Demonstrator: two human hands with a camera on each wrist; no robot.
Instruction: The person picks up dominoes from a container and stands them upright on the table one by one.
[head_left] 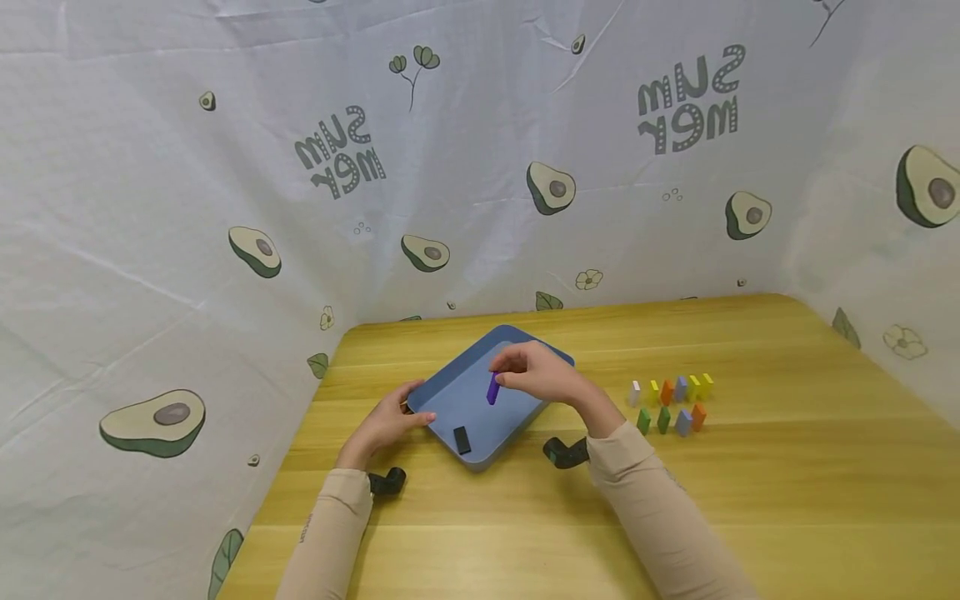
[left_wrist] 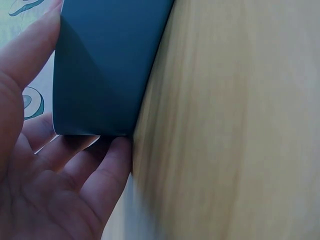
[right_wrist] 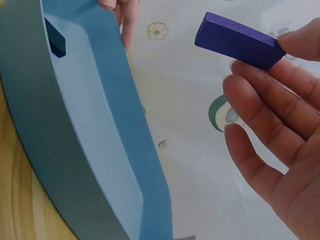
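A blue rectangular tray [head_left: 453,400] lies at an angle on the wooden table. My left hand [head_left: 387,423] grips its left corner, thumb over the rim and fingers against the outer wall [left_wrist: 105,70]. Above the tray floor, my right hand [head_left: 538,373] pinches a purple domino block [right_wrist: 237,40] by one end between thumb and fingertips, the block apart from the tray. Inside the tray, close to the near corner, a black domino block [head_left: 462,440] lies flat.
Right of the tray several domino blocks stand upright in two rows, among them a white one [head_left: 634,393], an orange one [head_left: 667,392] and a green one [head_left: 643,421]. Dark wrist-worn devices [head_left: 566,452] jut out below both hands. A patterned cloth [head_left: 480,167] hangs behind the table.
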